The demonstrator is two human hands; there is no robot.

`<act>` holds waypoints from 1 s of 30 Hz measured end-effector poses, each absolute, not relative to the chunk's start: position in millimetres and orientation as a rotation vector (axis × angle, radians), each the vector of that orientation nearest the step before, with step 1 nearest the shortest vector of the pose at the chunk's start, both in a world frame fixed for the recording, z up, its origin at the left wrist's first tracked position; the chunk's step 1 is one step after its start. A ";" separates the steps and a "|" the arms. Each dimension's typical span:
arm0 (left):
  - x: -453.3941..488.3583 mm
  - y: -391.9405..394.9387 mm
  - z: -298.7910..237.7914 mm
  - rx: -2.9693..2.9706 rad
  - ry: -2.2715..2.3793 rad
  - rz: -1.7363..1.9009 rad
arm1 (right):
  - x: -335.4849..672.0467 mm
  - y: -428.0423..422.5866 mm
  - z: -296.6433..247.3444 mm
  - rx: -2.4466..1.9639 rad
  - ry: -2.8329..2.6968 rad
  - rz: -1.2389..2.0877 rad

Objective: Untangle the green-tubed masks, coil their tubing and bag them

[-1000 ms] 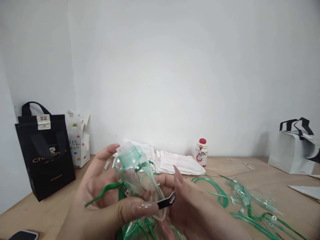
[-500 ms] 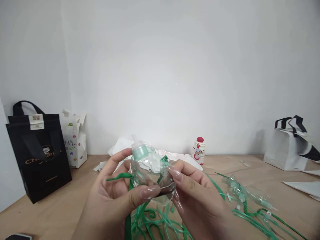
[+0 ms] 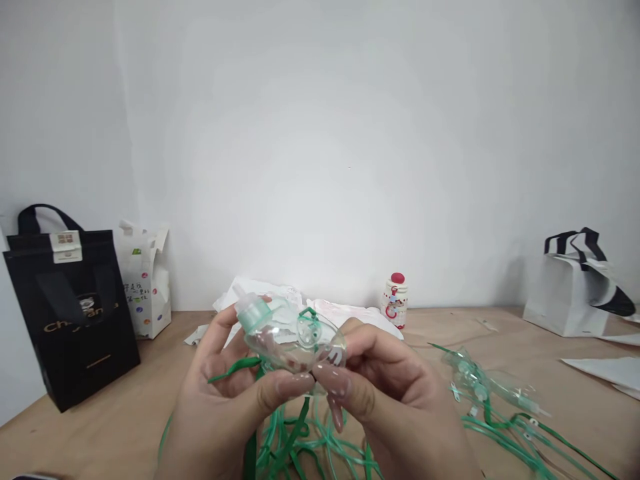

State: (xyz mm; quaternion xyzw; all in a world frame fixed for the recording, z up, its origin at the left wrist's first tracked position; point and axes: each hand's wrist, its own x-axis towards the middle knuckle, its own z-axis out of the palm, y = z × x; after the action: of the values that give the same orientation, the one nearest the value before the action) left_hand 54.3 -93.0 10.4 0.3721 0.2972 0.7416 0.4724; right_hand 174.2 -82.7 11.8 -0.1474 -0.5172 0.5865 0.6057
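A clear oxygen mask (image 3: 285, 343) with a pale green connector at its upper left is held up over the table. My left hand (image 3: 235, 393) is closed on its left side, thumb along the near edge. My right hand (image 3: 390, 393) pinches the right end, its thumb tip meeting the left thumb at the mask's near rim. A green elastic strap (image 3: 240, 365) hangs by my left fingers. Beneath my hands, a tangle of green tubing (image 3: 330, 443) lies on the table.
Another clear mask (image 3: 475, 380) with green tubing lies at the right. Crumpled white sheets (image 3: 350, 320) and a red-topped bottle (image 3: 395, 300) are at the back. A black bag (image 3: 75, 320) and a white patterned bag (image 3: 145, 287) stand left. A white bag (image 3: 570, 300) stands far right.
The mask has turned and tilted to the left, so its round green-clipped vent now faces me. My right thumb has moved left and down to meet my left thumb.
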 end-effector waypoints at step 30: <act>61.3 -100.5 13.2 0.763 0.863 1.865 | 171.3 -86.5 3.6 -0.345 -1.413 0.796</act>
State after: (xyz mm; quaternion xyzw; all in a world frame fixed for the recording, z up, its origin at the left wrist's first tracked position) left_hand 61.3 -100.5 13.2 0.3095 0.3503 0.7566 0.4572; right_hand 171.3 -86.5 3.6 -0.1536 -0.6284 0.3539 0.6755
